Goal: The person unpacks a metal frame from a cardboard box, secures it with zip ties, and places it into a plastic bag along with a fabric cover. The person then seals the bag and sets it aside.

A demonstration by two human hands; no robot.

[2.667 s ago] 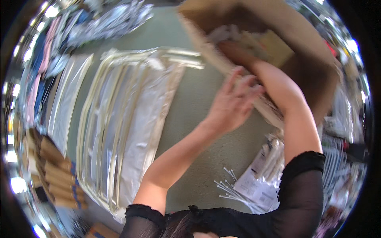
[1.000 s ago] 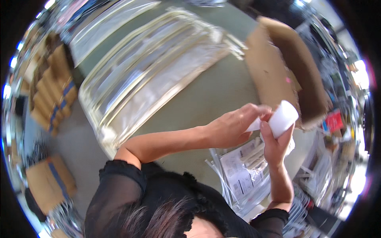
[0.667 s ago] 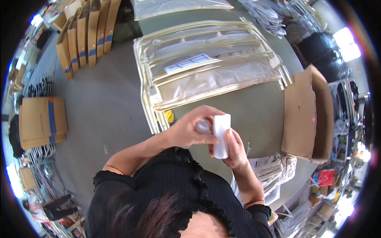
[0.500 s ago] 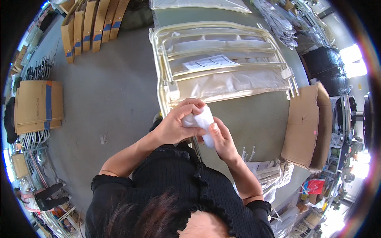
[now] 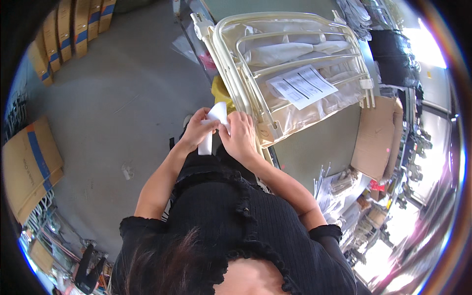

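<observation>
A soft white strip, foam-like in look [image 5: 217,111], is stretched between my two hands, one end hanging below the left. My left hand [image 5: 197,132] pinches it between thumb and fingers. Close beside it, my right hand [image 5: 239,136] is closed with its fingertips on the same strip. That hand is right against the near left corner of a cream metal folding frame [image 5: 258,73]; whether it touches the tubing I cannot tell. Clear plastic wraps pale fabric inside the frame, and a printed paper sheet [image 5: 304,87] lies on top.
The frame rests on a grey-green table [image 5: 314,147]. An opened cardboard box [image 5: 374,140] stands to the right. Something yellow [image 5: 221,90] shows beside the frame's left edge. Flat cartons [image 5: 33,169] lie at left, tall cartons [image 5: 81,27] stand upper left, and another person [image 5: 88,269] is at lower left.
My hands have moved left and up with the white strip, which was a bunched roll and now shows as a loose band. The view has turned, and the frame appears nearer and tilted.
</observation>
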